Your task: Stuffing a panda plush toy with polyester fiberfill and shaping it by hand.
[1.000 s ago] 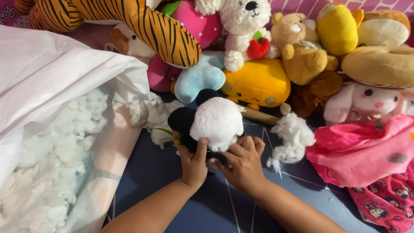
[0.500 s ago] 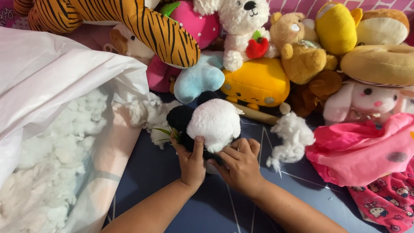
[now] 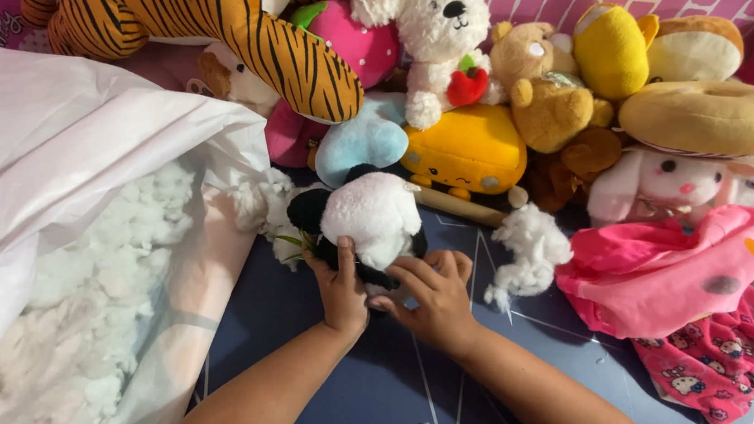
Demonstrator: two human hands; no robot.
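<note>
Panda plush point(image 3: 367, 225) sits gripped between my left hand point(image 3: 340, 292) and right hand point(image 3: 429, 297), beside an open stuffing bag point(image 3: 77, 213).

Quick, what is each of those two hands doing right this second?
Left hand: closed on the black and white plush toy, thumb pressed on its white part.
Right hand: fingers curled against the toy's underside, gripping it.

Black-white panda plush point(image 3: 367, 225); orange-black striped tiger point(image 3: 185, 13); white stuffing point(image 3: 87, 305).

Both hands point(image 3: 393, 291) gripping black-white plush point(image 3: 363, 220) beside stuffing bag point(image 3: 82, 150).
</note>
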